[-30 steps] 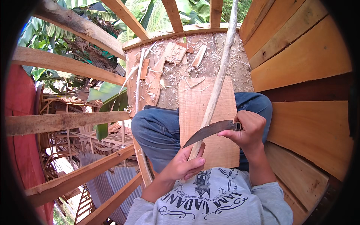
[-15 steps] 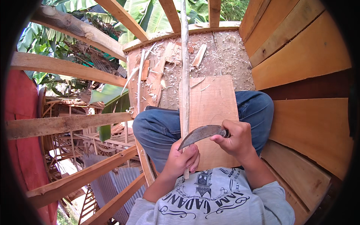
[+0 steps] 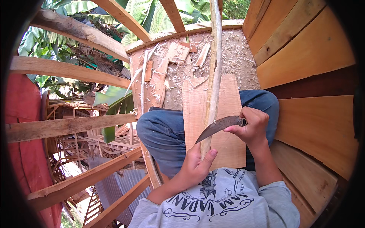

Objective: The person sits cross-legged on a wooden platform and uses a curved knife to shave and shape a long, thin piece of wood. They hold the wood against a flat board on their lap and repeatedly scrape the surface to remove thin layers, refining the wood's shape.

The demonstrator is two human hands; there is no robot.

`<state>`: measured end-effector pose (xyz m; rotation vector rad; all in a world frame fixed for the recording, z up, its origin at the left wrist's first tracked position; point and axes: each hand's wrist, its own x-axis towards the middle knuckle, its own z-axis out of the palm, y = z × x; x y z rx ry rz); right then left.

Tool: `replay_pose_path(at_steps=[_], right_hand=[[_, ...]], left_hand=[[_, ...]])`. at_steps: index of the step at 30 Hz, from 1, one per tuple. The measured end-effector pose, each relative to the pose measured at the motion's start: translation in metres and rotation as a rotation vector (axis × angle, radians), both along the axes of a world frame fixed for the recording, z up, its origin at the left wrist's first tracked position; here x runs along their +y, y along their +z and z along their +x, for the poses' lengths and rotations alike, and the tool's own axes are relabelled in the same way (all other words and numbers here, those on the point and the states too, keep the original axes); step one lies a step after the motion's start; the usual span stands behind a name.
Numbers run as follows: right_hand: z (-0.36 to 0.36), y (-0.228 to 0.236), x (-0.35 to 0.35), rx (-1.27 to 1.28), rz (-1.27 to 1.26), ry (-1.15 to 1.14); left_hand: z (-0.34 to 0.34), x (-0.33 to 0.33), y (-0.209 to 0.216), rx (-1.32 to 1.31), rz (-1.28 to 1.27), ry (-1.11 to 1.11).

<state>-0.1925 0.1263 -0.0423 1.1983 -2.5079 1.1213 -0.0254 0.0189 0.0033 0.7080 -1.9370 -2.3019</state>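
Note:
A long pale stick (image 3: pixel 216 68), its bark stripped in places, runs from near my chest out past the far edge of the floor. My left hand (image 3: pixel 196 161) grips its near end, thumb laid along the wood. In my right hand (image 3: pixel 251 125) is the dark handle of a curved knife (image 3: pixel 218 127), whose blade crosses over the stick just beyond my left hand. A small pale chip shows at the blade's upper edge. Under the stick, a flat wooden board (image 3: pixel 232 144) lies across my lap between my jeans-covered knees.
Shavings (image 3: pixel 237 57) and wood scraps (image 3: pixel 178 53) litter the floor beyond my legs. Thin pale strips (image 3: pixel 143 81) lie at the left edge. Open rails (image 3: pixel 72 126) line the left side, with banana leaves outside. A plank wall (image 3: pixel 311 121) rises close on my right.
The stick has swung right, and its side now shows a yellowish face. Both hands and the knife have shifted right; my left thumb has extended along the stick.

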Motion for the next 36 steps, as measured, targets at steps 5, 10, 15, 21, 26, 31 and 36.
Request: replay_pose_path(at_steps=[5,10,15,21,26,31,36], right_hand=[[0.0,-0.003,-0.003,-0.022,0.013,-0.029],[-0.003,-0.004,-0.002,-0.172,-0.015,-0.117],[-0.043,-0.011,0.015,-0.174,-0.004,-0.299],[0.006,-0.006,0.008,-0.438,0.025,-0.023],[0.035,-0.006,-0.004,-0.299,0.026,0.077],[0.02,-0.011,-0.004,-0.219,0.005,0.074],[0.009,-0.01,-0.008,-0.108,-0.055,0.049]], left_hand=[[-0.001,-0.002,0.008,-0.067,0.145,0.029],[0.001,0.001,0.008,-0.077,0.137,-0.012],[0.008,0.01,0.009,-0.126,0.193,-0.036],[0.003,-0.016,-0.002,-0.043,0.237,0.079],[0.009,-0.007,0.0,-0.145,0.189,0.055],[0.008,-0.001,-0.003,-0.147,-0.021,0.056],[0.003,0.001,0.006,-0.119,0.027,0.044]])
